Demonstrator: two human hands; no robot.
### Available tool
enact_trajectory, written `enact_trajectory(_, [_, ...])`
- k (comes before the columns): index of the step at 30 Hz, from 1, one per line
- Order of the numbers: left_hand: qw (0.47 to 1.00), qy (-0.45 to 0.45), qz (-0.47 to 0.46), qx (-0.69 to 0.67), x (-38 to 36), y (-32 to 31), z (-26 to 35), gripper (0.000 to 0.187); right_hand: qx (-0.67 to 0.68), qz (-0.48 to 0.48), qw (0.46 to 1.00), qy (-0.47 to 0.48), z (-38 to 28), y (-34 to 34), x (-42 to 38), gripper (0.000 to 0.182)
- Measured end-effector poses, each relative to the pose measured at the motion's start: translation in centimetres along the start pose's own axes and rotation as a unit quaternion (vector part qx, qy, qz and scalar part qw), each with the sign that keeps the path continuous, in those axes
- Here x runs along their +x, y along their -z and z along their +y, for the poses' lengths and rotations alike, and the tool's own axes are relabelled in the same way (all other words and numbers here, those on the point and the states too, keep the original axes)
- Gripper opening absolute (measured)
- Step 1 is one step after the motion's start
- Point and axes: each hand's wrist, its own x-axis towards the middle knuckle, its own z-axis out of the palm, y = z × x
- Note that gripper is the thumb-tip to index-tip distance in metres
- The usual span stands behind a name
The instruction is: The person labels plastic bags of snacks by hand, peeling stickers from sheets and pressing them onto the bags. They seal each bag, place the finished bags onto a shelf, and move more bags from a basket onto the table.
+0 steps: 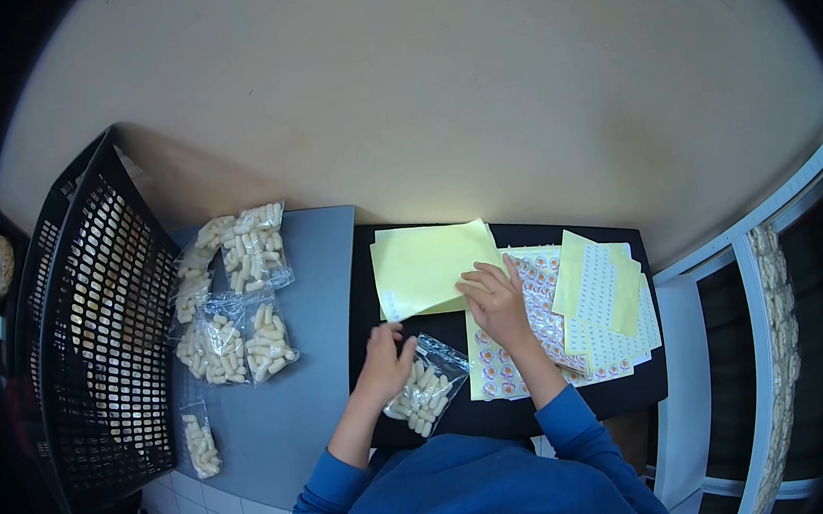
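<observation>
My left hand (385,367) is at the lower left corner of a yellow sheet (435,260), its fingers curled together. A small pale bit shows at their tips, too small to name. My right hand (495,304) grips the right side of that sheet, whose lower edge is raised off the sheets under it. A clear zip bag of white capsules (422,388) lies on the black table just right of my left wrist. Beneath my right forearm are sheets of round printed stickers (537,282).
Yellow and white sheets with rows of small print (602,288) overlap at the right. Several capsule bags (253,253) lie on the grey table (321,394). A black perforated basket (104,313) stands tilted at the left. The wall (439,95) rises behind both tables.
</observation>
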Motion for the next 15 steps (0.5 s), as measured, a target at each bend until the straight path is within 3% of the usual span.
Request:
enact_trajectory(2, [0.998,0.006,0.056,0.005,1.3,0.5,0.0,0.04,-0.031,0.108,0.993,0.041,-0.2,1.6,0.5,0.025])
enact_trajectory(8, [0.995,0.079,0.058,0.031,4.8,-0.5,-1.2,0.068,-0.111,0.187,0.976,0.013,1.5,5.4,-2.6,0.026])
enact_trajectory(13, [0.994,0.102,0.038,-0.026,6.3,-1.1,-1.7,0.077,-0.155,0.147,0.974,-0.075,3.9,5.7,-6.9,0.027])
enact_trajectory(15, [0.993,0.106,0.033,-0.036,6.4,-1.1,-1.3,0.08,-0.138,0.069,0.974,-0.163,4.4,5.8,-7.5,0.03])
